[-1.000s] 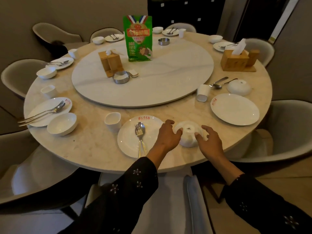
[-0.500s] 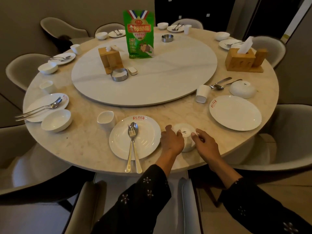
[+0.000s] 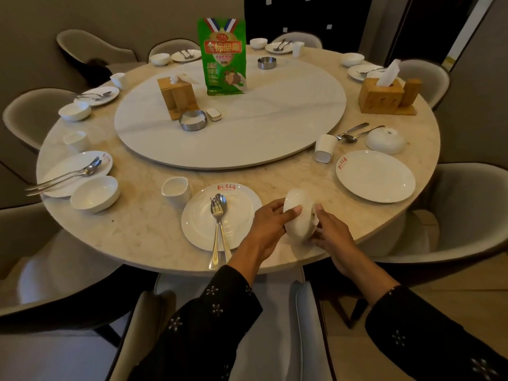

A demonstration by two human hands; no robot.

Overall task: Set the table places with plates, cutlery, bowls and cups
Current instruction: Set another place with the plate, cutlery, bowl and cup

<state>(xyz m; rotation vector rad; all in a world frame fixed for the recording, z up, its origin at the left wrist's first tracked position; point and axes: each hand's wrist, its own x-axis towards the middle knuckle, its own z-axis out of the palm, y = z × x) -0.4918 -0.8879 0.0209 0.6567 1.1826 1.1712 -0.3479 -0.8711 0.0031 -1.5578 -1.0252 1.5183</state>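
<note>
Both hands are on the white bowl [image 3: 299,215], which sits tipped on its side at the near edge of the worktop [image 3: 143,229], just right of the near plate [image 3: 200,226]. The left hand [image 3: 268,224] is curled around the bowl's left flank, thumb lying across the rounded wall. The right hand [image 3: 328,229] is closed against the bowl's foot and right side, fingertips pressing in. Whether the bowl's lower edge rests on the worktop or is lifted clear cannot be told.

The step in hand looks like turning this bowl mouth-up for the near place setting. To do it well, keep both hands opposed across the bowl so the glossy surface does not slip, and roll it about its middle instead of dragging the rim over the stone. It is close to the worktop's edge, so bring the turn slightly away from the body before setting it down. Lower the foot flat and quietly, then let go.

The finished setting at the far left gives a model: a bowl [image 3: 94,193] stands mouth-up just beside its plate, apart from the cutlery. Here the fork [image 3: 215,229] and spoon [image 3: 223,224] lie on the near plate with handles overhanging its near rim, so keep the left wrist clear of them. The cup [image 3: 176,189] stands left of the plate.
</note>
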